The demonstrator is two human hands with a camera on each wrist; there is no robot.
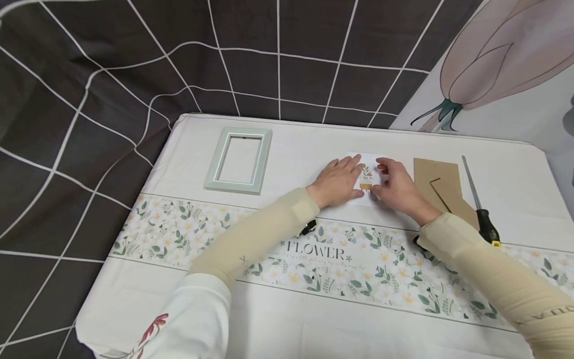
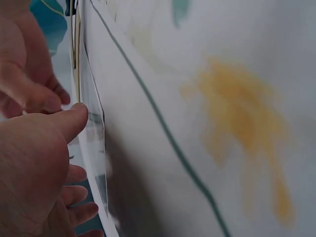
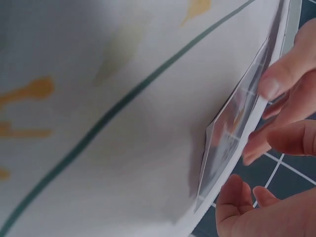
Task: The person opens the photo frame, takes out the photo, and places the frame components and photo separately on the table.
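A white card with a printed flower picture (image 1: pixel 366 172) lies on the table, its surface glossy in the right wrist view. My left hand (image 1: pixel 336 182) rests on its left side, fingers extended, with the thumb near the lower edge. At the right edge is my right hand (image 1: pixel 396 187), fingers bent and thumb spread apart from them. Both hands face each other across the glossy sheet (image 3: pixel 234 123) in the right wrist view. A pale green picture frame (image 1: pixel 215 162), with an open middle, lies farther left.
Right of the hands lies a brown backing board (image 1: pixel 432 172) with a thin black L-shaped rod (image 1: pixel 441 196) on it. Beside it is a screwdriver (image 1: pixel 483 219) with a black handle. A small black object (image 1: pixel 308 228) shows beside the left sleeve. A dark gridded curtain (image 1: pixel 305 75) hangs behind the table.
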